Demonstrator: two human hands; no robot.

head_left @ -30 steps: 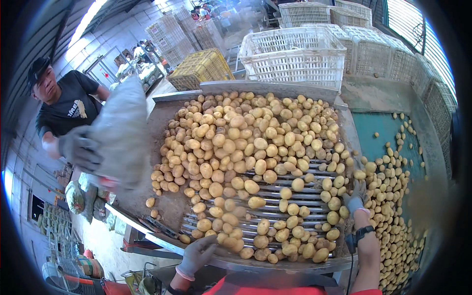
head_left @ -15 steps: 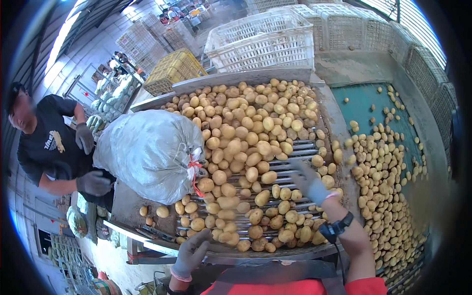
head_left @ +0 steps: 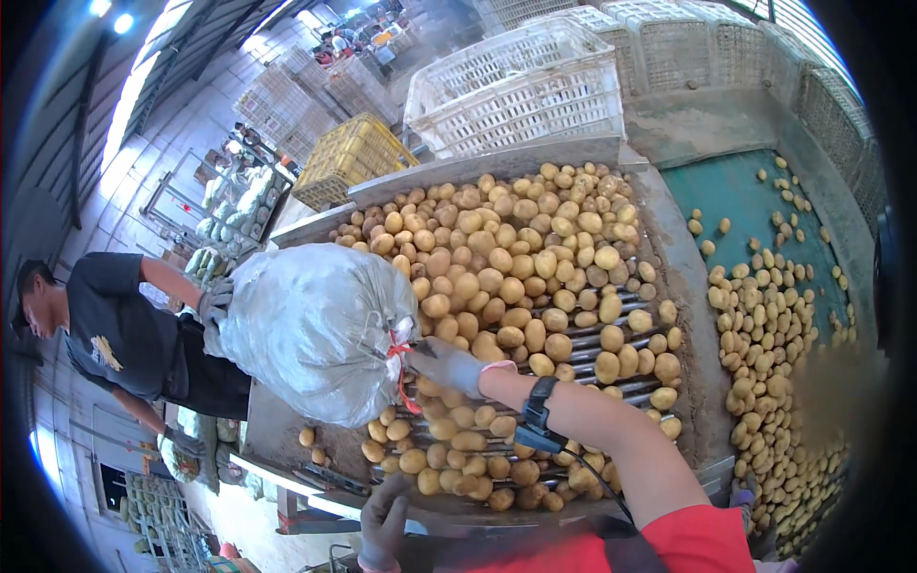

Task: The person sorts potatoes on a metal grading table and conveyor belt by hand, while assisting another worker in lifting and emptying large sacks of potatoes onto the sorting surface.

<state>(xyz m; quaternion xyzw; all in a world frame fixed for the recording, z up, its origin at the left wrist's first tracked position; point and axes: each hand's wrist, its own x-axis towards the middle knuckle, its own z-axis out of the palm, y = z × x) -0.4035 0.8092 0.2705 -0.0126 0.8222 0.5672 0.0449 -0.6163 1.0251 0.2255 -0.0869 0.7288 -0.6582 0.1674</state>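
A large, full silver-grey woven sack (head_left: 320,329) lies on its side on the left of the sorting table, its neck tied with red string (head_left: 397,353). My right hand (head_left: 447,370), in a grey glove, reaches across the potatoes (head_left: 516,258) and closes at that tied neck; its fingertips are partly hidden. A watch-like device with a cable (head_left: 540,415) sits on my right wrist. My left hand (head_left: 384,525), gloved too, hovers open at the table's near edge, fingers apart and holding nothing. Potatoes cover the metal rollers (head_left: 583,349) beside the sack.
A co-worker in black (head_left: 129,329) stands at the left, one gloved hand (head_left: 215,304) on the sack's far end. White crates (head_left: 521,105) and a yellow crate (head_left: 349,158) stand behind the table. More potatoes (head_left: 764,353) lie on a green belt (head_left: 731,205) at right.
My right hand has moved left from over the rollers to the sack's tied neck. The co-worker has turned away, one arm lowered, the other hand now on the sack. My view has shifted slightly.
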